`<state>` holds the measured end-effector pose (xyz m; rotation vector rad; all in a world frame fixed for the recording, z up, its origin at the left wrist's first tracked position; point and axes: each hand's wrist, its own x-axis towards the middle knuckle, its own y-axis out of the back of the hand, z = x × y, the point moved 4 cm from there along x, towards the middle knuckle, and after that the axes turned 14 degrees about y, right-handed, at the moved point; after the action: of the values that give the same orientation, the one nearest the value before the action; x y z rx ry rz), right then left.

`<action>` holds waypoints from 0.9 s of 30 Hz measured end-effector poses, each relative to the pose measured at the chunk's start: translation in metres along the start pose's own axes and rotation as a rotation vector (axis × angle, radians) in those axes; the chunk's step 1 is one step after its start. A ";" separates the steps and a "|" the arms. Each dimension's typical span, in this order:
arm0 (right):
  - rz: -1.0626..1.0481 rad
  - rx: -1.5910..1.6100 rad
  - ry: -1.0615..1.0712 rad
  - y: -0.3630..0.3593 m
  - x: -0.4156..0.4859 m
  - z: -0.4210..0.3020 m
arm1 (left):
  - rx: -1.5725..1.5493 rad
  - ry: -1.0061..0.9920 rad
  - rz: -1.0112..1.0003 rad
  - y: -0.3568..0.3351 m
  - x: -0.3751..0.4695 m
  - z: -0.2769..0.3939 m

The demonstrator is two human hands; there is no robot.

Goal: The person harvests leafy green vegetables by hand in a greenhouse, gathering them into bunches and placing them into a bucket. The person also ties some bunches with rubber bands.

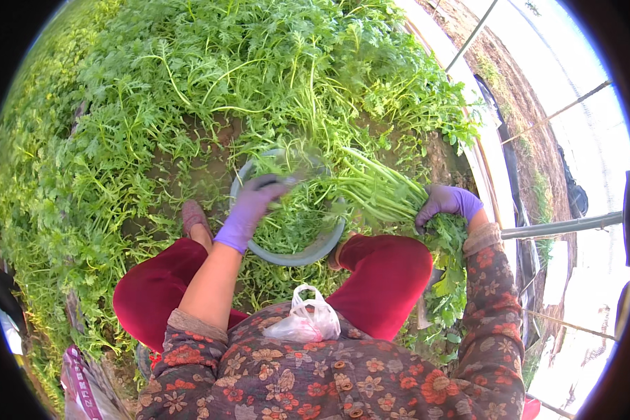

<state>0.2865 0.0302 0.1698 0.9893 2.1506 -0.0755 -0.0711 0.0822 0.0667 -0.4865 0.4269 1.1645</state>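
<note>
My right hand (448, 203), in a purple glove, grips a bunch of leafy green stems (386, 189). The pale stem ends point left, towards a round grey-blue tub (299, 258), and the leaves hang down behind the hand. Over the left side of the tub is my left hand (260, 202), gloved in the same purple. Its fingers are blurred, so whether they hold anything is unclear. Loose cut greens (289, 226) lie inside the tub, which stands on the ground between my feet.
Dense leafy plants (231, 63) grow ahead and to the left. A small white plastic bag (304, 323) rests at my lap. At the lower left is a larger plastic bag (81, 383) bearing writing. Metal poles (562, 227) and plastic sheeting border the right side.
</note>
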 end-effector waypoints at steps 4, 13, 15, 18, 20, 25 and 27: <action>-0.026 -0.024 0.014 -0.004 -0.002 -0.022 | 0.273 -0.082 -0.438 -0.056 -0.011 0.013; 0.074 0.082 0.003 0.015 -0.017 0.007 | 0.239 0.099 0.199 0.037 0.024 -0.044; 0.075 0.039 0.009 0.016 -0.010 0.011 | -0.122 0.025 0.045 0.011 0.010 -0.024; 0.056 0.130 0.033 0.008 -0.008 0.002 | 0.239 -0.067 -0.252 -0.041 -0.013 0.008; 0.083 0.154 -0.002 0.002 -0.007 -0.010 | 0.470 -0.234 -0.370 -0.060 -0.017 0.016; 0.042 -0.001 -0.032 -0.016 -0.006 -0.038 | 0.784 -0.002 0.154 0.010 0.031 -0.035; 0.084 -0.244 -0.107 -0.014 -0.012 -0.043 | 0.872 0.152 0.401 0.055 0.039 -0.059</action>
<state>0.2558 0.0272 0.2050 0.9105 1.9636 0.1680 -0.1135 0.0956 -0.0106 0.2895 1.1319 1.1929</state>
